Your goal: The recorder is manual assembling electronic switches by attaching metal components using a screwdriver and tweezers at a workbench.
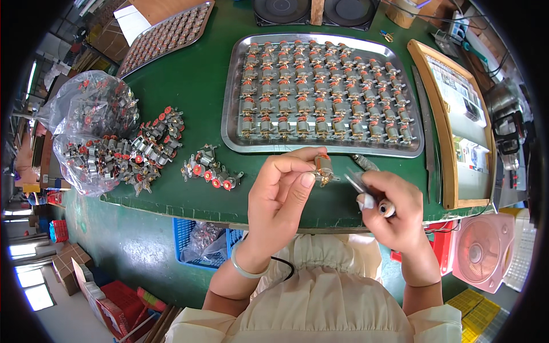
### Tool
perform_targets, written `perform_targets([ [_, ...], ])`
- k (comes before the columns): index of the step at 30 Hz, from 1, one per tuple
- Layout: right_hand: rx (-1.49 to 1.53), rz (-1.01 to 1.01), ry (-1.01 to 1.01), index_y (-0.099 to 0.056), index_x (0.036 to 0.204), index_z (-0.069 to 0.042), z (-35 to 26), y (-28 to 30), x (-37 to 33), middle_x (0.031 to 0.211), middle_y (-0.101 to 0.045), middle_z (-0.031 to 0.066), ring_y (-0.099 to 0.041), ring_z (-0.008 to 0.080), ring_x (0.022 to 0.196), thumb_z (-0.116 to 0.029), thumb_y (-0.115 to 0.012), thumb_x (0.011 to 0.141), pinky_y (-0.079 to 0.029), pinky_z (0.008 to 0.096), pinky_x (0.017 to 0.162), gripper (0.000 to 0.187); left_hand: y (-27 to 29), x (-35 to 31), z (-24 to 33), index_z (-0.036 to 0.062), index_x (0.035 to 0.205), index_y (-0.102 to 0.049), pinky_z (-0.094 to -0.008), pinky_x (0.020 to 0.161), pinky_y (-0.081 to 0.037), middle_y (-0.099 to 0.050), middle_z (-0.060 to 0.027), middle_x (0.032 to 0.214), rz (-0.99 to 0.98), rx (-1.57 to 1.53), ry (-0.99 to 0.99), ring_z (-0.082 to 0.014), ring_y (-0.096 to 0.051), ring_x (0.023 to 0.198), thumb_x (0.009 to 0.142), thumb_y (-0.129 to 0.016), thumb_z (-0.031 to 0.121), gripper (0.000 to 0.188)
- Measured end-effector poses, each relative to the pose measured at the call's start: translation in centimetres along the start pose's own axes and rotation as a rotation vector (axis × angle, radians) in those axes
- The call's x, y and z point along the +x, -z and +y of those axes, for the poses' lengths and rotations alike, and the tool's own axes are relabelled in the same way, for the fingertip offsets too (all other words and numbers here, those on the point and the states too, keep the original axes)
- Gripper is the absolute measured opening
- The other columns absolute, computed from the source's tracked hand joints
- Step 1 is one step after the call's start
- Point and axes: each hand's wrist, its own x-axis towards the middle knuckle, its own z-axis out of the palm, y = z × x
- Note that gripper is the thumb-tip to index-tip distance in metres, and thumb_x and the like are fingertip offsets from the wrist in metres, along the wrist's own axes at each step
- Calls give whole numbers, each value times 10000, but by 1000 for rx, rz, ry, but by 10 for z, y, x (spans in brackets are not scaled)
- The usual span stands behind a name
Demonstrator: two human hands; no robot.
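Green tabletop (189,91) below, the left hand (280,191) partly hides a metal component (324,164).

Big tray (227,123) mid-bench (200,74), electrical components (303,107) in rows on it. Second filled tray (207,12) behind, to the left. Plastic bag (63,108) of components at bench's left edge; loose pile (157,143) right of it, small cluster (211,171) further right. Framed board (450,171) right of big tray, flat strip (424,126) between. Left hand (283,197) and right hand (397,208) before big tray. Crate (183,231) below bench's front edge.
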Motion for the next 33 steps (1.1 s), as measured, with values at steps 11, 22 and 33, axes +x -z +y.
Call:
perform_targets([
  [11, -157, -72, 98, -525, 891, -3, 0, -6, -2, 551, -455, 47, -457, 207, 437, 20, -596, 568, -362, 302, 386, 332, -2, -2, 4, -2, 950, -453, -315, 855, -414, -488, -214, 1123, -6, 123, 2, -208, -515, 999, 829, -508, 9, 133],
  [22, 1179, -228, -851, -552, 845, 81, 3, 5, -3, 568, -514, 75, -437, 103, 441, -12, -489, 723, -322, 220, 403, 166, 8, 3, 0, -2, 922, -462, -344, 836, -437, -493, -216, 1108, -168, 353, -230, -261, -531, 983, 737, -605, -42, 237],
  [33, 27, -272, -240, -564, 833, 1, 7, 2, -9, 651, -522, 87, -514, 214, 513, 20, -566, 652, -414, 293, 457, 182, 10, 7, -4, 12, 842, -567, -304, 745, -480, -516, -174, 1091, 18, 357, -331, -236, -573, 907, 686, -662, -15, 185],
])
